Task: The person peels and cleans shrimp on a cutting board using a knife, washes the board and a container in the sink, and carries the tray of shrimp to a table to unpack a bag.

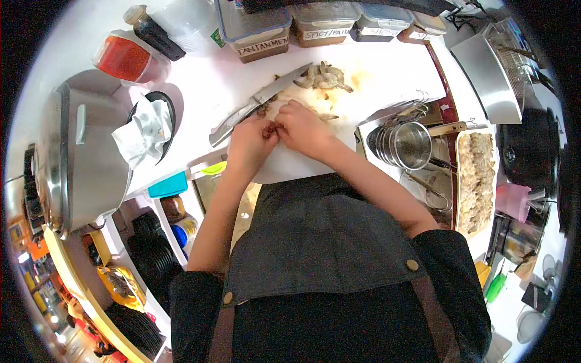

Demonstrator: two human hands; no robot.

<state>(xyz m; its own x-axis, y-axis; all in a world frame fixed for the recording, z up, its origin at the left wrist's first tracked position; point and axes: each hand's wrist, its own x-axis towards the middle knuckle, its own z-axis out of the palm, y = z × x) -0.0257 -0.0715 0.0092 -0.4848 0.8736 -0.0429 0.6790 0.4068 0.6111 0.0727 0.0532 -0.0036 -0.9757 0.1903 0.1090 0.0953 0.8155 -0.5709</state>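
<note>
My left hand (249, 144) and my right hand (304, 128) meet over the near part of the white cutting board (387, 78). Both are closed, with fingertips pinching a small reddish-brown piece (270, 129) that looks like a shrimp, mostly covered by the fingers. Just beyond them a large knife (266, 97) lies diagonally on the board, its handle towards the lower left. Past the knife tip sits a pile of grey raw shrimp (327, 77). Brown scraps lie along the blade, and brownish wet stains mark the board near the pile.
Labelled lidded tubs (260, 45) line the back. At left stand a black bowl with white paper (145, 130) and a large steel container (91, 157). Strainers (414, 145) rest in a recess at right, beside a long tray of pale, lumpy food (475, 181).
</note>
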